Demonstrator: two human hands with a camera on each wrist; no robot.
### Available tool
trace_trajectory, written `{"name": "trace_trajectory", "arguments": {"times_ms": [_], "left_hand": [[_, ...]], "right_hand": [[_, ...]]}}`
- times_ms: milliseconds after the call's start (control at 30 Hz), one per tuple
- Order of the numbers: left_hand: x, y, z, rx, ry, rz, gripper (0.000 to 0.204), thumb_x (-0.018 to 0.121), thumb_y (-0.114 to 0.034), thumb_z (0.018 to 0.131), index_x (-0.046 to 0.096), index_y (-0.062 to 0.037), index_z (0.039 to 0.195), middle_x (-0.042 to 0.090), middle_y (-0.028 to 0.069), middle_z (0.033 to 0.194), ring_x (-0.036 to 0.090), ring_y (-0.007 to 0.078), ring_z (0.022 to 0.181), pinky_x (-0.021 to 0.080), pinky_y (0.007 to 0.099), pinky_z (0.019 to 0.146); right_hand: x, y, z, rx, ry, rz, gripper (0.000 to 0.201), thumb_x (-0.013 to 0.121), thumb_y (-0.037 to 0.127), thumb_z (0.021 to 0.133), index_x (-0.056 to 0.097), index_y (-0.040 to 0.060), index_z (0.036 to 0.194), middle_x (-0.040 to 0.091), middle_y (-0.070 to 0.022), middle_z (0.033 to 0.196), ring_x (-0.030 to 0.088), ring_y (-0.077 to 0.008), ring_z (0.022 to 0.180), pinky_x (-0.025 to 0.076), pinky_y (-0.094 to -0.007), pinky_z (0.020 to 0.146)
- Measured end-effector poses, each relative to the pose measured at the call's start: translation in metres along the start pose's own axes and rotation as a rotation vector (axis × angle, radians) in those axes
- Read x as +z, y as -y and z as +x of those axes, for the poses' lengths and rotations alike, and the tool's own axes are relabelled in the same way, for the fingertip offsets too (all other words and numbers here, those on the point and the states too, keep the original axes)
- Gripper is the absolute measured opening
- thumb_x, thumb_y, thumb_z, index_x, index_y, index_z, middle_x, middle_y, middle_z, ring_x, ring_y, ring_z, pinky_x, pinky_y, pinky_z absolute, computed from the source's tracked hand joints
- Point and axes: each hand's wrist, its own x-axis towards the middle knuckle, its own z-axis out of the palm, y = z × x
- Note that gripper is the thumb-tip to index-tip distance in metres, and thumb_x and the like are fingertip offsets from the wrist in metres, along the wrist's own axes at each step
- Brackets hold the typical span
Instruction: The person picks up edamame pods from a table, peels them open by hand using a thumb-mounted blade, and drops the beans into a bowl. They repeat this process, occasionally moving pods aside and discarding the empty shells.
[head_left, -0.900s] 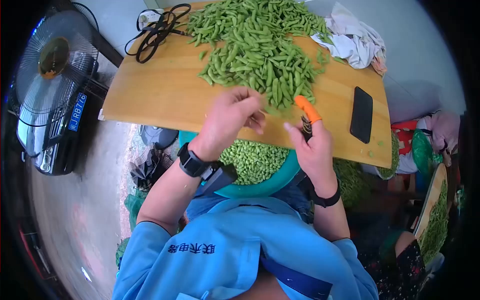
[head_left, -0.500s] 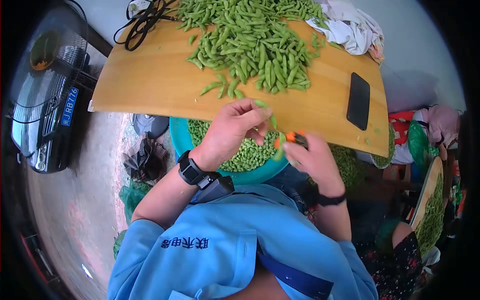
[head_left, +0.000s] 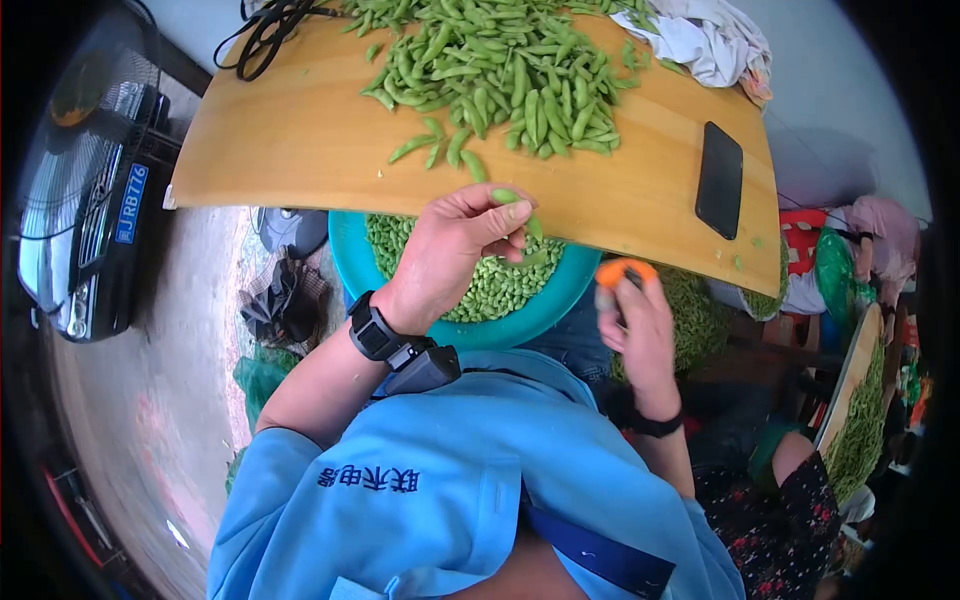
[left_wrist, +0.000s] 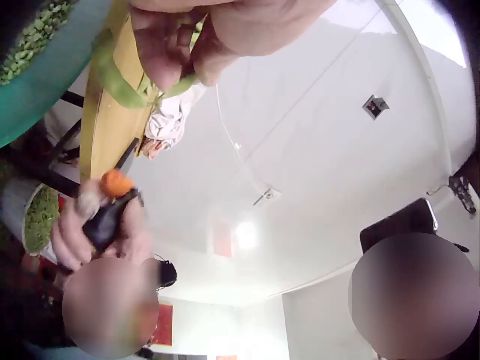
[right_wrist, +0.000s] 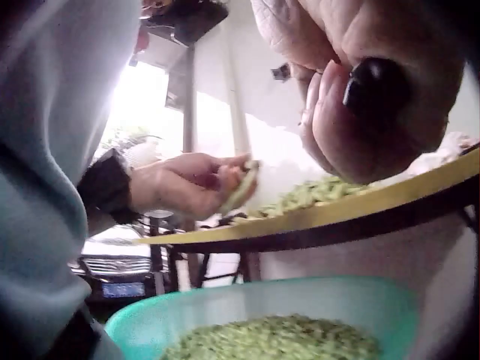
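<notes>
My left hand [head_left: 455,245] pinches a few green edamame pods [head_left: 505,196] between thumb and fingers, above the near table edge. In the left wrist view a curved pod [left_wrist: 116,79] sticks out below the fingertips. Off to the right, past the table edge, my right hand [head_left: 642,330] curls round a small black tool [left_wrist: 105,221]; most of it is hidden in the palm. An orange finger cover [head_left: 622,270] sits on a finger of that hand. Beneath the left hand stands a teal basin [head_left: 345,270] with shelled green beans [head_left: 490,290] in it.
A big heap of edamame pods [head_left: 500,75] lies on the wooden table [head_left: 280,130], several strays before it. A phone [head_left: 719,180], a white cloth [head_left: 705,40] and a black strap [head_left: 265,45] lie around it. Another person's sleeve [head_left: 790,520] shows at lower right.
The right hand came down from beside the heap to the pods at the left hand, then drew away to the right. Several stray pods now lie before the heap. The head view has shifted.
</notes>
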Motion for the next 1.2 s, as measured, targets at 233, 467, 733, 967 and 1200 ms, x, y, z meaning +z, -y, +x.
{"name": "trace_trajectory", "arguments": {"times_ms": [233,467,733,967,1200], "left_hand": [[-0.013,-0.005,-0.013,0.081,-0.1,0.097,0.015,0.059,-0.012,0.088,0.064,-0.002,0.098,0.058,0.0013,0.073,0.055,0.0084,0.066,0.047,0.0227,0.062],[-0.013,-0.007,-0.016,0.1,-0.111,0.129,0.014,0.06,-0.01,0.087,0.064,-0.0015,0.097,0.058,0.0013,0.071,0.054,0.0082,0.065,0.046,0.0225,0.06],[-0.014,-0.006,-0.019,0.116,-0.128,0.228,0.014,0.061,-0.009,0.086,0.065,-0.0008,0.096,0.061,0.002,0.073,0.054,0.0076,0.065,0.047,0.0222,0.061],[-0.01,0.003,-0.02,0.23,-0.153,0.272,0.015,0.061,-0.011,0.086,0.065,0.0,0.096,0.062,0.0025,0.08,0.055,0.0084,0.071,0.046,0.0235,0.066],[-0.037,-0.004,-0.003,-0.169,0.404,-0.236,0.02,0.064,-0.02,0.086,0.065,-0.0017,0.093,0.063,0.0019,0.083,0.055,0.0106,0.075,0.044,0.0251,0.073]], "right_hand": [[0.072,0.01,0.026,-0.074,0.265,-0.087,0.035,0.039,0.018,0.098,0.039,0.0025,0.13,0.056,-0.006,0.076,0.042,-0.0039,0.046,0.032,-0.0167,0.041],[0.077,-0.001,0.029,-0.059,0.271,-0.133,0.035,0.04,0.017,0.098,0.039,0.0014,0.129,0.058,-0.0072,0.074,0.044,-0.005,0.043,0.033,-0.0174,0.038],[0.078,-0.005,0.033,-0.029,0.293,-0.098,0.03,0.042,0.018,0.097,0.044,0.0014,0.122,0.055,-0.005,0.07,0.042,-0.0062,0.042,0.033,-0.019,0.038],[0.072,-0.005,0.039,0.028,0.254,-0.062,0.02,0.045,0.019,0.094,0.052,0.0038,0.106,0.045,0.0003,0.061,0.035,-0.0051,0.041,0.028,-0.0197,0.036],[0.063,0.007,0.041,0.383,0.636,0.464,0.014,0.044,0.018,0.093,0.052,0.0052,0.091,0.039,0.0025,0.056,0.029,-0.0046,0.037,0.022,-0.0189,0.033]]}}
